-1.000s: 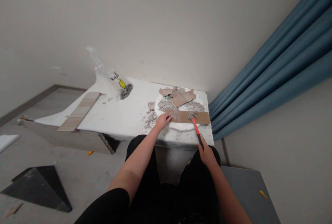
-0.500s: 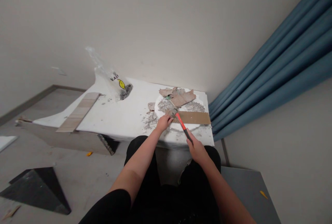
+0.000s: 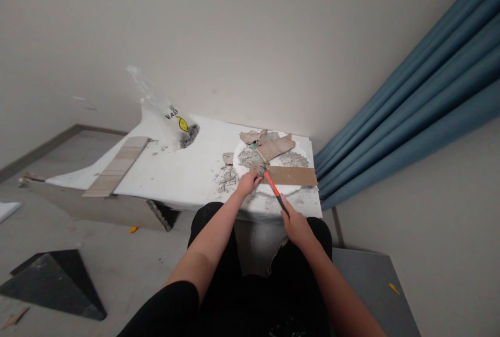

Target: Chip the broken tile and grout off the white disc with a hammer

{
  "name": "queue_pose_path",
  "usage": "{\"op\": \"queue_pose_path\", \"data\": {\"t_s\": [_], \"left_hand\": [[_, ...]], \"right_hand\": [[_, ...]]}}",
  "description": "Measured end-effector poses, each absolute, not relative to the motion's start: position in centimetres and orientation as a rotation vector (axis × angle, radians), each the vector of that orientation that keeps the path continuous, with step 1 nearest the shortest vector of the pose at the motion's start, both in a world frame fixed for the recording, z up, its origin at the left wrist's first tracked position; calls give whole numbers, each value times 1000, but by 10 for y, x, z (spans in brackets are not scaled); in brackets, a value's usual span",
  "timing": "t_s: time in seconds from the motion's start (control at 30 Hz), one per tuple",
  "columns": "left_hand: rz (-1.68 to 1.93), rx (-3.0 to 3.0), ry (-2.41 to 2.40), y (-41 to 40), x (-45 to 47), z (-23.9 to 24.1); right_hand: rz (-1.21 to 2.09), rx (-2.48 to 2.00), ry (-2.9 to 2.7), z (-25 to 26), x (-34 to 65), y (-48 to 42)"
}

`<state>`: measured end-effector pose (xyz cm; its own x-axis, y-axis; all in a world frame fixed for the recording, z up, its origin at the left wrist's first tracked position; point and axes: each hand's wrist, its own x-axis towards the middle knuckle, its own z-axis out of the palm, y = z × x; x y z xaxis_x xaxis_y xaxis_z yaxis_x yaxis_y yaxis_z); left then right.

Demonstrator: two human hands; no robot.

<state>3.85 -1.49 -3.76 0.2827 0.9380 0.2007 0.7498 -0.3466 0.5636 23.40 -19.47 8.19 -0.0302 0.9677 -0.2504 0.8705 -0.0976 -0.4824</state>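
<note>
My right hand (image 3: 295, 222) is wrapped round the dark grip of a hammer (image 3: 272, 183) with a red shaft. The hammer's head rests low, just beyond the fingertips of my left hand (image 3: 247, 183). Those fingers are pressed together at the left end of a flat brown strip (image 3: 292, 176); what they pinch is too small to make out. Under the strip lies a white round board (image 3: 238, 157) strewn with grey crumbled bits (image 3: 295, 159). Torn brown cardboard-like pieces (image 3: 276, 147) lie on its far side.
A white-covered low table (image 3: 195, 170) stands against the wall. On it are a clear plastic bag (image 3: 162, 115) with dark bits and a striped wooden plank (image 3: 117, 166). Blue curtains (image 3: 410, 92) hang at the right. A black angular piece (image 3: 54, 285) lies on the floor at the left.
Both hands and the hammer stay almost in place. The view has shifted very slightly.
</note>
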Motion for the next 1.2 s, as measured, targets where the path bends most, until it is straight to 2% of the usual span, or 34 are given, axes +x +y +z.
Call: {"op": "queue_pose_path", "data": {"t_s": [1.2], "left_hand": [[725, 2219, 1500, -11, 41, -43]], "right_hand": [[790, -2040, -1931, 80, 241, -196]]}}
